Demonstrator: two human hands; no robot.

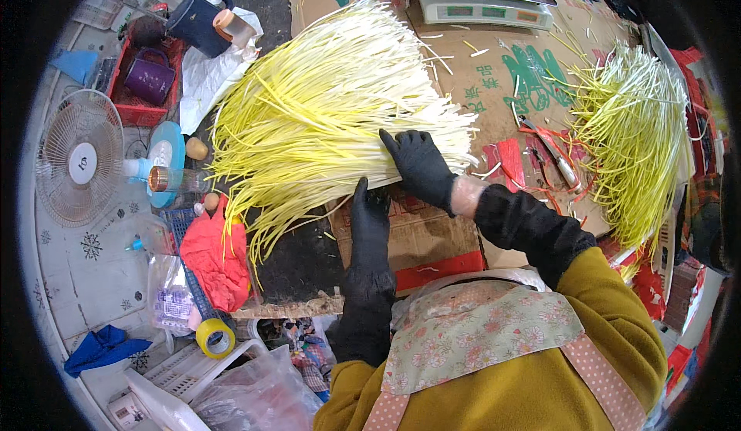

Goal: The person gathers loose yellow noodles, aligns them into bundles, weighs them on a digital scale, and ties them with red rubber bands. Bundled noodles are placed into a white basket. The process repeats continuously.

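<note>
A broad fanned pile of yellow chives [324, 107] lies on flattened cardboard [457, 78], white stem ends to the right and yellow tips to the left. My right hand [419, 162], in a black glove, rests on top of the white stems near the pile's front edge, thumb apart from the other fingers. Against that same edge is my left hand [370, 214], also black-gloved, its thumb pointing up beside the stalks. Its other fingers are partly hidden, so whether either hand grips any stalks is unclear.
A digital scale [486, 11] stands at the back. To the right are a smaller heap of chives [634, 141], a knife [558, 156] and red strapping [509, 162]. Along the left sit a fan [81, 156], a dark jug [200, 23], a glass tumbler [185, 180] and yellow tape [215, 338].
</note>
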